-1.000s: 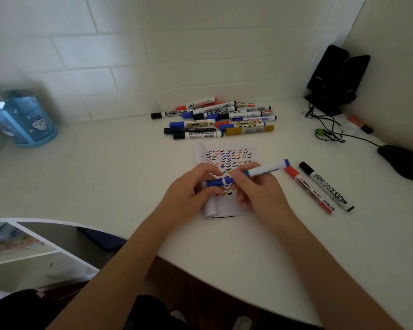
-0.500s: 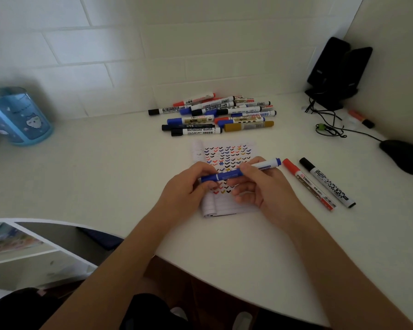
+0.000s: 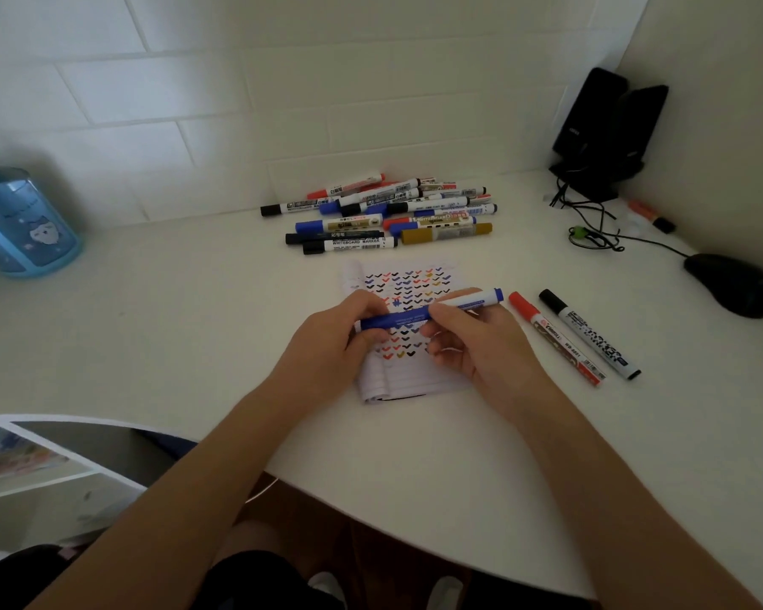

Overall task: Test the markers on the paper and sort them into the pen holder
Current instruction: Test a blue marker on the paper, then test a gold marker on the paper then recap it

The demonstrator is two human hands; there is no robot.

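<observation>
Both hands hold one blue marker point(image 3: 410, 318) level above the paper point(image 3: 408, 376), which is covered in small coloured check marks. My left hand point(image 3: 340, 345) grips the blue cap end; my right hand point(image 3: 472, 341) grips the white barrel. A red marker point(image 3: 556, 339) and a black marker point(image 3: 589, 332) lie side by side right of the paper. A pile of several markers point(image 3: 388, 213) lies behind the paper near the wall. The blue pen holder point(image 3: 23, 226) stands at the far left.
Black speakers point(image 3: 608, 129) stand in the back right corner with tangled cables point(image 3: 591, 222). A black mouse point(image 3: 732, 284) lies at the right edge, an orange marker point(image 3: 650, 215) by the wall. The curved desk edge point(image 3: 371, 512) runs in front; a shelf point(image 3: 32, 468) sits lower left.
The cap end has slid along the barrel toward my right hand, so the blue marker looks shorter and closed. Both hands stay over the paper.
</observation>
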